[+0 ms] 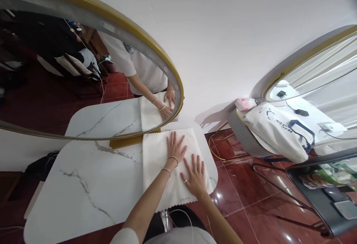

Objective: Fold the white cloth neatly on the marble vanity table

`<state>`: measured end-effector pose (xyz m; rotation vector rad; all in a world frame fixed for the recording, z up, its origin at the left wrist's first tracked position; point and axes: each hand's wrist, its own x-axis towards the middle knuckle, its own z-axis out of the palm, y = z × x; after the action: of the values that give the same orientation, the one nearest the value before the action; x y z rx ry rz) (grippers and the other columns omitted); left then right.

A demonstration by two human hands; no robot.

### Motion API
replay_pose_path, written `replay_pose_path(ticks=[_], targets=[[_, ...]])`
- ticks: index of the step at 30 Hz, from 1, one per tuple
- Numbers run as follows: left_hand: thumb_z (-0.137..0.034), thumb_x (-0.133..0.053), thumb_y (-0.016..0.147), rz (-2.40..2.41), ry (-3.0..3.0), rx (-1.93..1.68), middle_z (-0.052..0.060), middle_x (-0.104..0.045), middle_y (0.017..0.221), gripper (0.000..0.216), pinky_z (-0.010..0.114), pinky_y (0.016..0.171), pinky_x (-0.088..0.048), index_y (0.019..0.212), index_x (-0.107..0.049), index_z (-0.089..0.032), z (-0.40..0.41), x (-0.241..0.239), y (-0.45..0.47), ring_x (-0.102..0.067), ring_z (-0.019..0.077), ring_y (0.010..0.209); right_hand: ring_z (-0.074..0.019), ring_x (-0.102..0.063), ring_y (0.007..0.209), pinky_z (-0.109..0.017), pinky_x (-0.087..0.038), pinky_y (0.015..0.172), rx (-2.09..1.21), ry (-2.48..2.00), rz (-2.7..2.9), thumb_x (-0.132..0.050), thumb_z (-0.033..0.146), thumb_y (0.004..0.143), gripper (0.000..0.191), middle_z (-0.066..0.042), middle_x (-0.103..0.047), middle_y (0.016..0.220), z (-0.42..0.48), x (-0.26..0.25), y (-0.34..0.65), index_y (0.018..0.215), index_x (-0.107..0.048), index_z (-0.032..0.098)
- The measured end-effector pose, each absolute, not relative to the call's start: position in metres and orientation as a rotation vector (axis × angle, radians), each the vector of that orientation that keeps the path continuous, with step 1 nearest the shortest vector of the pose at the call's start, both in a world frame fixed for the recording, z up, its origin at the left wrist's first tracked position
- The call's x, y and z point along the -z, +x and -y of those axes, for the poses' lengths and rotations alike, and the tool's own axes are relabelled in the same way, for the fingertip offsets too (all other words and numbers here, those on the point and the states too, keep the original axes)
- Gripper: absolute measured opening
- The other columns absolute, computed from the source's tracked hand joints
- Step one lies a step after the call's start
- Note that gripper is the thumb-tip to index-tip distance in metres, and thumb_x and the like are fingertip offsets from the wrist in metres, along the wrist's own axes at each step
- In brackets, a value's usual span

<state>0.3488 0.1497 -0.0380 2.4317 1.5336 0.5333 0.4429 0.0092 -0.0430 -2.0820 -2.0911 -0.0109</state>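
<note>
A cream-white cloth with a scalloped near edge lies flat on the right part of a white marble-look table. My left hand rests palm down on the cloth's middle, fingers spread, with bracelets on the wrist. Just to its right and nearer me, my right hand also lies flat on the cloth, fingers stretched out, a ring on one finger. Neither hand holds anything.
A large gold-framed oval mirror stands at the table's far edge and reflects my arms and the cloth. To the right are a white printed bag, a second mirror, a dark tray stand and glossy red floor tiles.
</note>
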Motion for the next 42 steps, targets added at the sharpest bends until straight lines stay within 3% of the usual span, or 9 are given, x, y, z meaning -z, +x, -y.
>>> replay_pose_path(ticks=[5, 9, 12, 17, 22, 29, 35, 42], targets=[[-0.042, -0.046, 0.091, -1.788, 2.332, -0.504, 0.010, -0.014, 0.160, 0.058, 0.057, 0.117, -0.008, 0.145, -0.035, -0.026, -0.157, 0.042, 0.305, -0.007, 0.0288, 0.147, -0.0484, 0.001, 0.141, -0.072, -0.009, 0.104, -0.121, -1.959, 2.196, -0.047, 0.065, 0.086, 0.079, -0.009, 0.001, 0.160, -0.010, 0.045, 0.409, 0.151, -0.011, 0.038], [-0.040, -0.044, 0.092, -1.882, 2.322, -0.507, 0.009, -0.013, 0.160, 0.055, 0.055, 0.117, -0.013, 0.145, -0.035, -0.027, -0.151, 0.036, 0.247, -0.008, 0.0273, 0.147, -0.0463, 0.000, 0.142, -0.070, -0.006, 0.105, -0.280, -1.787, 2.280, -0.045, 0.063, 0.087, 0.080, -0.013, 0.002, 0.159, -0.012, 0.042, 0.362, 0.152, -0.007, 0.035], [-0.040, -0.044, 0.092, -2.000, 2.265, -0.527, 0.010, -0.012, 0.160, 0.055, 0.058, 0.115, -0.015, 0.145, -0.035, -0.027, -0.146, 0.033, 0.199, -0.009, 0.0301, 0.147, -0.0449, -0.002, 0.143, -0.067, -0.008, 0.108, -0.443, -1.577, 2.398, -0.048, 0.062, 0.087, 0.083, -0.013, 0.005, 0.159, -0.014, 0.030, 0.327, 0.152, -0.005, 0.033], [-0.039, -0.047, 0.091, -2.091, 2.218, -0.590, 0.011, -0.007, 0.160, 0.056, 0.061, 0.114, -0.015, 0.144, -0.039, -0.023, -0.145, 0.033, 0.144, -0.007, 0.0369, 0.146, -0.0470, 0.001, 0.142, -0.072, -0.004, 0.105, -0.691, -1.469, 2.426, -0.043, 0.068, 0.086, 0.084, -0.011, 0.009, 0.158, -0.018, 0.010, 0.277, 0.151, 0.000, 0.036], [-0.016, -0.033, 0.093, -1.773, 2.397, -0.457, 0.012, -0.030, 0.154, 0.050, 0.046, 0.117, -0.023, 0.142, -0.041, -0.019, -0.154, 0.039, 0.171, -0.022, 0.0252, 0.144, -0.0457, 0.001, 0.142, -0.072, -0.003, 0.105, -0.634, -1.584, 2.390, -0.042, 0.065, 0.088, 0.081, -0.010, 0.006, 0.159, -0.015, 0.020, 0.274, 0.151, 0.000, 0.036], [-0.040, -0.051, 0.089, -1.512, 2.499, -0.520, 0.006, -0.009, 0.161, 0.062, 0.052, 0.118, -0.018, 0.146, -0.032, -0.028, -0.160, 0.040, 0.236, -0.004, 0.0301, 0.147, -0.0449, 0.004, 0.143, -0.071, -0.004, 0.106, -0.412, -1.782, 2.348, -0.044, 0.067, 0.086, 0.078, -0.008, 0.003, 0.160, -0.003, 0.041, 0.317, 0.150, -0.008, 0.039], [-0.041, -0.049, 0.090, -1.544, 2.478, -0.530, 0.006, -0.010, 0.161, 0.061, 0.052, 0.118, -0.017, 0.147, -0.030, -0.029, -0.156, 0.038, 0.203, -0.006, 0.0274, 0.147, -0.0499, 0.006, 0.140, -0.077, 0.001, 0.101, -0.502, -1.661, 2.445, -0.045, 0.077, 0.079, 0.086, -0.009, 0.010, 0.159, 0.000, 0.031, 0.295, 0.149, -0.010, 0.043], [-0.042, -0.049, 0.090, -1.650, 2.463, -0.492, 0.006, -0.012, 0.160, 0.060, 0.050, 0.118, -0.016, 0.146, -0.032, -0.028, -0.147, 0.039, 0.115, -0.008, 0.0281, 0.147, -0.0527, 0.003, 0.139, -0.079, -0.001, 0.099, -0.676, -1.488, 2.539, -0.049, 0.071, 0.081, 0.087, -0.012, 0.015, 0.157, -0.003, 0.016, 0.226, 0.150, -0.003, 0.041]])
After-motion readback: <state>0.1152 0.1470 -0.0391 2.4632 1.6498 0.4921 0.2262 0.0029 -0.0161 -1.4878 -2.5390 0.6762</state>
